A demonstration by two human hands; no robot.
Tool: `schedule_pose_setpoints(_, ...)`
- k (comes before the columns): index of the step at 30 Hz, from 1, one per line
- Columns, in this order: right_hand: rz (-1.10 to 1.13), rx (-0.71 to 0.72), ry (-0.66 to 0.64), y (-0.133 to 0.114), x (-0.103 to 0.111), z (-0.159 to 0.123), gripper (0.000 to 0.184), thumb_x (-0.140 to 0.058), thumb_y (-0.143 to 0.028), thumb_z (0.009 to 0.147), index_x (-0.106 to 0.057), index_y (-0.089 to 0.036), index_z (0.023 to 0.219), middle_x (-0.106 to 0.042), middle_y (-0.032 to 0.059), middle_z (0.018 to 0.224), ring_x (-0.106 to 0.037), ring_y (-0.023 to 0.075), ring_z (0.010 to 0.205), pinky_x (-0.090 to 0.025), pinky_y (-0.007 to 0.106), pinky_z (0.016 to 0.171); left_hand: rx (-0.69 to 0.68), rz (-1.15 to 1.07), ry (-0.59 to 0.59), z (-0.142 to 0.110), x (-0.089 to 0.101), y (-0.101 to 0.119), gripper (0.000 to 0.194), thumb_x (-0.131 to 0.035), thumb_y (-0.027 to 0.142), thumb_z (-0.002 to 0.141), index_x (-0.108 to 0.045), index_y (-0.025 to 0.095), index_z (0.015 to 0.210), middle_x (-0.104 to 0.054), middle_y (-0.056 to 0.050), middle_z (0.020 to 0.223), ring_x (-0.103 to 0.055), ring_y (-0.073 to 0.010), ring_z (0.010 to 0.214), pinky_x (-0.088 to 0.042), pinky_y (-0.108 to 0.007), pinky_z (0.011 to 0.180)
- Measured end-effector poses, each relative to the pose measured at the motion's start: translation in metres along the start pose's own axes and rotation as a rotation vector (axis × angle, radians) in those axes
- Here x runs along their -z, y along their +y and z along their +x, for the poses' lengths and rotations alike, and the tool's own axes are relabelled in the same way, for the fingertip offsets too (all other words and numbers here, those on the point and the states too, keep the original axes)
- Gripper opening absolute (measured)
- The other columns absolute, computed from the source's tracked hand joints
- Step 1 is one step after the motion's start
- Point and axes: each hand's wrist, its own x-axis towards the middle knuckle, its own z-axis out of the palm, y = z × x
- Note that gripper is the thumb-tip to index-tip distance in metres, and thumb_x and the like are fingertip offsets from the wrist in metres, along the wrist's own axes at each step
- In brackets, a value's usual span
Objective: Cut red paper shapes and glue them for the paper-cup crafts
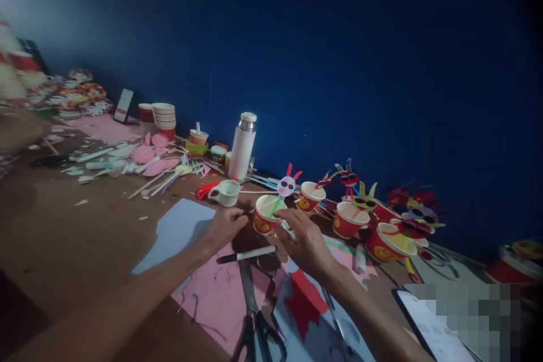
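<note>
A red and white paper cup (pixel 263 223) stands on the table between my hands. A green straw rises from it, topped by a pale paper face (pixel 285 185) with dark glasses and red ears. My right hand (pixel 304 235) grips the cup's right side near the rim. Just left of the cup, my left hand (pixel 228 227) has its fingers pinched together; what they hold, if anything, is hidden. Below both hands lie a black and white marker (pixel 246 254) and black-handled scissors (pixel 254 317), over pink paper (pixel 212 300).
Behind the cup are a white mug (pixel 226 193) and a tall flask (pixel 242 147). More decorated cups (pixel 351 219) line the right side by the blue wall. A phone (pixel 432 325) lies at lower right. Paper scraps and sticks lie left; another person's arm (pixel 21 130) shows there.
</note>
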Motion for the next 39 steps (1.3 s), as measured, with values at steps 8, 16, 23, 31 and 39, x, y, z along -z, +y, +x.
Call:
schedule_pose_setpoints(8, 0.016, 0.023, 0.032, -0.001, 0.000, 0.002, 0.022, -0.051, -0.014, 0.085, -0.058, -0.019, 0.106, -0.064, 0.0084, 0.101, -0.057, 0.0222, 0.096, -0.047, 0.036, 0.083, 0.051, -0.027, -0.026, 0.002, 0.000, -0.004, 0.022, -0.052, 0.032, 0.089, -0.058, 0.012, 0.093, -0.060, -0.001, 0.080, -0.057, -0.0106, 0.062, -0.049, -0.024, 0.055)
schedule_pose_setpoints(16, -0.025, 0.021, 0.040, 0.000, -0.008, 0.010, 0.020, -0.052, -0.016, 0.086, -0.059, -0.018, 0.105, -0.064, 0.0092, 0.104, -0.056, 0.0239, 0.100, -0.047, 0.038, 0.085, 0.148, -0.016, -0.071, 0.002, -0.001, 0.001, 0.028, -0.053, 0.032, 0.089, -0.055, 0.014, 0.110, -0.059, -0.007, 0.106, -0.060, -0.0187, 0.088, -0.052, -0.037, 0.075)
schedule_pose_setpoints(23, -0.031, 0.049, 0.009, 0.004, -0.024, 0.016, 0.019, -0.052, -0.014, 0.086, -0.061, -0.019, 0.102, -0.067, 0.0079, 0.099, -0.058, 0.0217, 0.095, -0.048, 0.035, 0.081, 0.188, -0.016, -0.094, 0.002, 0.002, 0.004, 0.029, -0.053, 0.032, 0.089, -0.054, 0.014, 0.112, -0.058, -0.008, 0.109, -0.060, -0.0193, 0.091, -0.052, -0.038, 0.076)
schedule_pose_setpoints(31, -0.013, 0.033, 0.012, 0.011, -0.033, 0.014, 0.018, -0.050, -0.015, 0.088, -0.064, -0.018, 0.099, -0.069, 0.0080, 0.090, -0.062, 0.0211, 0.086, -0.049, 0.033, 0.076, 0.189, -0.044, -0.088, 0.006, 0.002, -0.003, 0.028, -0.053, 0.031, 0.089, -0.055, 0.014, 0.111, -0.059, -0.007, 0.108, -0.060, -0.0188, 0.089, -0.052, -0.038, 0.075)
schedule_pose_setpoints(39, -0.003, 0.024, 0.012, 0.007, -0.032, 0.013, 0.019, -0.049, -0.014, 0.088, -0.064, -0.018, 0.099, -0.069, 0.0084, 0.092, -0.062, 0.0210, 0.085, -0.049, 0.033, 0.076, 0.143, -0.086, -0.025, 0.004, 0.000, 0.006, 0.021, -0.050, 0.031, 0.091, -0.057, 0.012, 0.096, -0.057, 0.002, 0.071, -0.051, -0.0063, 0.049, -0.045, -0.019, 0.045)
